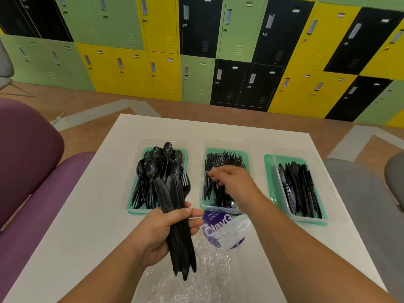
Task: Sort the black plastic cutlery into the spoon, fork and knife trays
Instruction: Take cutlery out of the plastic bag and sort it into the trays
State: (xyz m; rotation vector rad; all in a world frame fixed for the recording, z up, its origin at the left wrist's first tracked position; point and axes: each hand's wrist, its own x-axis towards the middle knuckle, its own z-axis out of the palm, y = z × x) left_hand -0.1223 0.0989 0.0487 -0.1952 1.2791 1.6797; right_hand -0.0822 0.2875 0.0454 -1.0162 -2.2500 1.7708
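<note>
1. White table (98, 193) carries three trays in a row: spoon tray (135, 212) left, fork tray (204, 204) middle, knife tray (267, 171) right.
2. Left hand (157, 235) grips a mixed cutlery bundle (172, 193) in front of the spoon tray.
3. Right hand (234, 182) hovers over the fork tray — blurred, so its grip cannot be told.

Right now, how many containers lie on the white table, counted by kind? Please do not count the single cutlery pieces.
Spoon tray: 1
Fork tray: 1
Knife tray: 1
Plastic bag: 1
Total: 4
</note>
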